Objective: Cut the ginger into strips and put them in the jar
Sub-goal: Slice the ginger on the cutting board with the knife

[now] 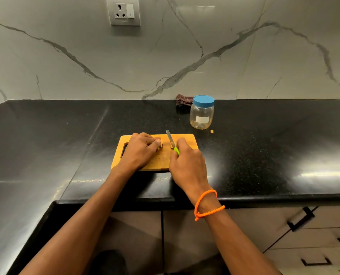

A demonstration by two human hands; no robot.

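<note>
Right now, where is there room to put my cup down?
Bare counter left of the cutting board, and right of the jar too. It is crowded on the board, where both hands work, and between board and jar.

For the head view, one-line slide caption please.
Left hand steadies ginger on cutting board; right hand grips knife; lidded jar behind.

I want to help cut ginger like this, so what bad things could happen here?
1. The left hand holds the ginger with its fingers close to the knife, so a slip might nick them.
2. The jar has its lid on, so strips cannot go in until it is opened.
3. The board lies on a shiny counter and might slide under pressure.
</note>
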